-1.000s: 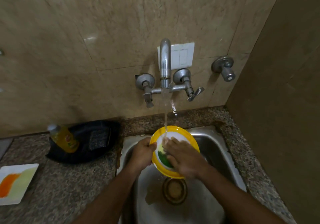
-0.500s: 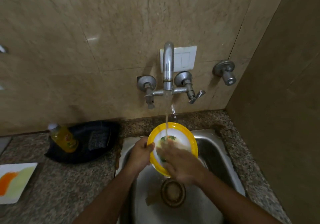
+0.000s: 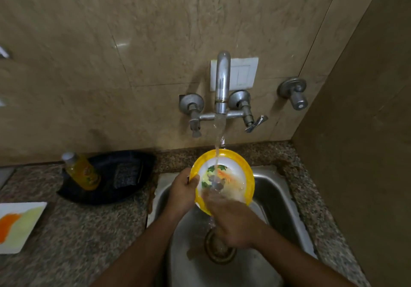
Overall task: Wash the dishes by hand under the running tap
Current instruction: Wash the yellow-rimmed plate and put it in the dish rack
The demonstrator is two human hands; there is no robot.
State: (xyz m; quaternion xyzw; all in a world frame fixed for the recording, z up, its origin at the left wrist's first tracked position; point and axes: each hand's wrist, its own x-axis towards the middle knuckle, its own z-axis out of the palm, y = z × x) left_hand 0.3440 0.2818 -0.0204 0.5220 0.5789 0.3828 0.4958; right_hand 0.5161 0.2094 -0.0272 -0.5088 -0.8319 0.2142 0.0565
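While the yellow-rimmed plate (image 3: 242, 164) is gripped at its left rim by the left hand (image 3: 183, 190) and tilted over the sink (image 3: 282, 189) under the tap (image 3: 222, 82), its face should be rubbed firmly by the blurred, flat-fingered right hand (image 3: 233, 217), which has been drawn lower, more of the pattern being uncovered.

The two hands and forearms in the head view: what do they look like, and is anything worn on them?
Both forearms are bare as far as the frame shows: no sleeves, watch or bracelets. The left hand and the right hand wear no gloves, and no rings show. The right hand's fingers are motion-blurred and wet.
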